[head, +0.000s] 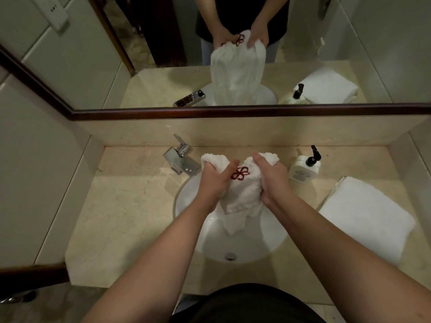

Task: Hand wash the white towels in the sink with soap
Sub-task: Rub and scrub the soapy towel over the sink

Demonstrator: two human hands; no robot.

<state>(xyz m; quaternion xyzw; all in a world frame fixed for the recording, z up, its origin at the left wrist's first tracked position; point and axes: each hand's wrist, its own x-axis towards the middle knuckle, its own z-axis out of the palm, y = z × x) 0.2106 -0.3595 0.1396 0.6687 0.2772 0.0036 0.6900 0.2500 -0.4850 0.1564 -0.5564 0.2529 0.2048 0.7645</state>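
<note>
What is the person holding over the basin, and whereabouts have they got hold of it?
A white towel with a red flower emblem, gripped at its bunched top by the left hand and the right hand.

The soap bottle's [300, 171] label print is too small to read. Bunched towel [242, 190] hides both hands' fingertips. The socket [52, 11], upper left, is cut by the frame's edge.

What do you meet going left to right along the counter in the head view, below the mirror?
Faucet → left hand → embroidered towel gripped over the sink → right hand → soap pump bottle → folded white towel.
</note>
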